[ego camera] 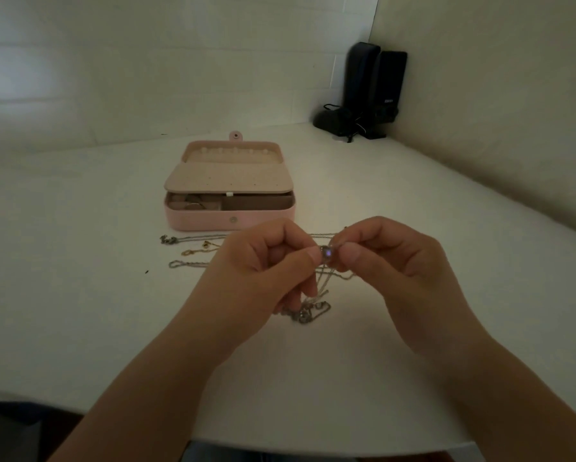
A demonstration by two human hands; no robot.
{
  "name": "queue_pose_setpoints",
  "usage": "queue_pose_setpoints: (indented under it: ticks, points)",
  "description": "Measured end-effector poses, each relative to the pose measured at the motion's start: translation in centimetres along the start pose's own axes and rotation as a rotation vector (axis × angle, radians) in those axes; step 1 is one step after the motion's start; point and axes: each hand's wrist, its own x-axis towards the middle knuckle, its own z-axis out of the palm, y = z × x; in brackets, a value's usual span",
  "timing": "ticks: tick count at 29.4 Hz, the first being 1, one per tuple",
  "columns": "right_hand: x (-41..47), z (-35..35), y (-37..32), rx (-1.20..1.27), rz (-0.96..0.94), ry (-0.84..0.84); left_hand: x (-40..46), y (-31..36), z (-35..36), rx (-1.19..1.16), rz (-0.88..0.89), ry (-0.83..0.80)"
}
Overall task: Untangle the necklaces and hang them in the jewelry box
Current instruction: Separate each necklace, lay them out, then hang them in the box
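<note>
From the head view, the left hand (263, 261) and right hand (390, 261) both pinch the pendant (326, 252) of the tangled necklaces (308, 306), whose chains trail onto the worktop (80, 311) before the open jewelry box (230, 220). Best to tease strands apart gently, never tugging, lest the knot tighten.

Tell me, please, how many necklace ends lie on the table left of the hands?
3: a silver end nearest the jewelry box, a gold end below it, and a silver loop end lowest. The left hand may hide others.
</note>
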Motion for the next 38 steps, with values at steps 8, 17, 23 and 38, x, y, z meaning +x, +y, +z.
queue_pose_setpoints:
  ticks: [8, 17, 23, 38]
  points:
    - [0.5, -0.1, 0.1, 0.299, 0.152, -0.096, 0.0, -0.2, 0.1, 0.112, 0.019, 0.025]
    - [0.3, -0.3, -0.5, 0.363, 0.311, -0.049, 0.1, -0.1, -0.1, 0.163, 0.073, 0.168]
    - [0.2, -0.1, -0.4, 0.239, 0.3, -0.109, 0.0, 0.1, -0.1, 0.132, 0.077, 0.158]
    - [0.4, 0.1, 0.1, 0.308, 0.237, -0.104, -0.1, -0.1, 0.0, 0.152, 0.022, 0.037]
